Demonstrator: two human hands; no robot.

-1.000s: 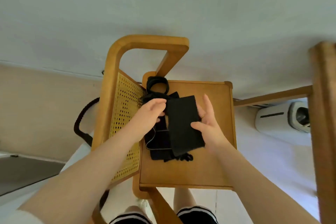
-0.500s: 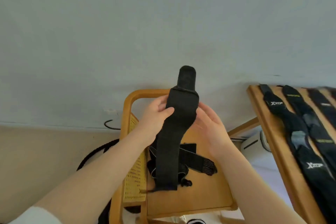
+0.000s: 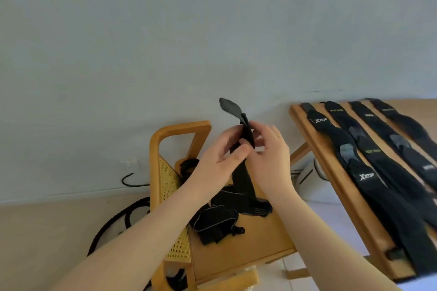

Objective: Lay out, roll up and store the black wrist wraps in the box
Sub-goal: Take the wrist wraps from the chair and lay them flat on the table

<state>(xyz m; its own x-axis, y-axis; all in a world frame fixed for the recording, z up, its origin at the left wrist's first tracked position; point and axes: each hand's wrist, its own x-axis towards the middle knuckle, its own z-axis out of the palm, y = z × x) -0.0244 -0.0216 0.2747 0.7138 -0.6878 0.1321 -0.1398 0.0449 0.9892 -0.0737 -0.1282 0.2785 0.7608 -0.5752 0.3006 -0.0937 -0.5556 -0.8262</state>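
Both forearms raised over chair (image 3: 248, 238); left hand (image 3: 220, 160) and right hand (image 3: 272, 160) pinching, apparently, a black wrist wrap (image 3: 246, 134) held upright, tail hanging toward seat.

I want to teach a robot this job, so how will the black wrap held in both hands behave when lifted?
Probably floppy: the wrap droops below the left hand and right hand pinching it. Likely light, since a fingertip pinch carries it. Its free top end curls sideways, so it may twist when moved.
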